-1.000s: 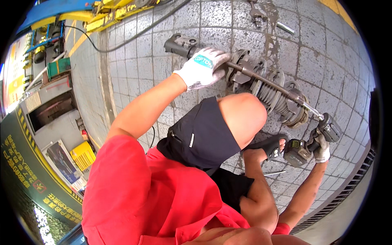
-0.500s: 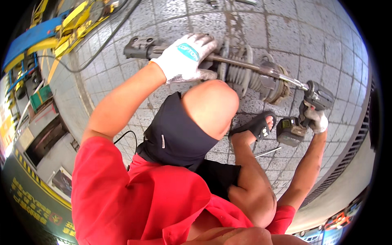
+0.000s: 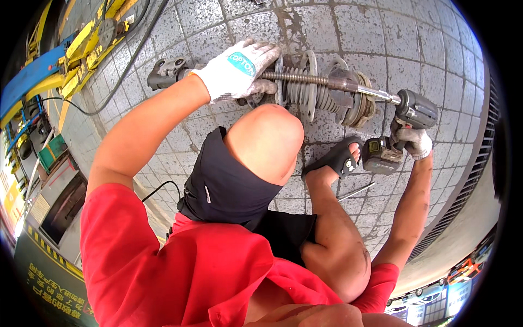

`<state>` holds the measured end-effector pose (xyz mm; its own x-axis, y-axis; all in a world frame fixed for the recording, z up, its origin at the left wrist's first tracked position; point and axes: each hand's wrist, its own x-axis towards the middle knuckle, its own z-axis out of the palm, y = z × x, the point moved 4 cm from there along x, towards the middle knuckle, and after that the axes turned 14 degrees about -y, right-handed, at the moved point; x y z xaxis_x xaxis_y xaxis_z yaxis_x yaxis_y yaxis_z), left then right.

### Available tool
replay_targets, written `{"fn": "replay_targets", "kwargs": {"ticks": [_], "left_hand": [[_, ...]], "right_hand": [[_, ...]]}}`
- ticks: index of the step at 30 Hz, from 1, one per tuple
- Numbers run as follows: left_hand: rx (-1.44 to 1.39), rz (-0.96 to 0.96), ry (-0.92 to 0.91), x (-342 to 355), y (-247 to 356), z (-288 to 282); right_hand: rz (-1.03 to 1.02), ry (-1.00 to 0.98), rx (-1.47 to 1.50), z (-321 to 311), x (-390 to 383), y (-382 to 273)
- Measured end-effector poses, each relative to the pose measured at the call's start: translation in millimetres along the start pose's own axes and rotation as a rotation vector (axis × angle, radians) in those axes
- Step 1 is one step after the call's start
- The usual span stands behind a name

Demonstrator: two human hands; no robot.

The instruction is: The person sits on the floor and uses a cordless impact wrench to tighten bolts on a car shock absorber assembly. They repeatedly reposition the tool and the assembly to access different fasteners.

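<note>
My left hand (image 3: 239,71), in a white glove, grips the spring compressor's long threaded rod (image 3: 305,79) near its dark end bracket (image 3: 163,73); exactly where some fingertips rest is hard to see. The compressor lies along a strut with a grey coil spring (image 3: 309,106) and a round top mount (image 3: 359,111) on the tiles. My gloved right hand (image 3: 414,141) holds a black cordless impact wrench (image 3: 417,109) by its handle, battery pack (image 3: 381,158) below. A silver socket extension (image 3: 381,94) runs from the wrench to the rod's right end, in line with it.
My bent knee and sandalled foot (image 3: 338,161) are just below the strut. A thin metal bar (image 3: 357,191) lies on the floor. At upper left are a yellow-blue lift arm (image 3: 79,73), a black hose (image 3: 139,52) and a green box (image 3: 52,150). A drain grate (image 3: 482,136) edges the right.
The view has shifted, putting strut and left hand further left. My right hand and the wrench sit higher in the picture; both hands keep their holds.
</note>
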<state>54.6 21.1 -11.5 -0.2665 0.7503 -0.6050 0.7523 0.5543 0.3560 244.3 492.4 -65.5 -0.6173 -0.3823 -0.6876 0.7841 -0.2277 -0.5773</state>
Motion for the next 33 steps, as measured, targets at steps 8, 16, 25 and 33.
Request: {"fn": "replay_targets", "kwargs": {"ticks": [8,16,25,33], "left_hand": [[-0.006,0.016,0.008,5.4,-3.8,-5.7],[0.061,-0.108,-0.109,0.6,6.9,-46.2],[-0.827,-0.529,0.469,-54.0,95.4,-13.6],[-1.243,-1.065,0.837,33.5,116.5,81.6]], "right_hand": [[-0.013,0.044,0.029,3.2,4.0,-7.1],[-0.028,-0.052,0.128,27.6,10.7,-15.0],[-0.063,-0.144,0.113,3.7,15.4,14.9],[-0.073,-0.120,0.344,42.5,-4.4,6.8]]}}
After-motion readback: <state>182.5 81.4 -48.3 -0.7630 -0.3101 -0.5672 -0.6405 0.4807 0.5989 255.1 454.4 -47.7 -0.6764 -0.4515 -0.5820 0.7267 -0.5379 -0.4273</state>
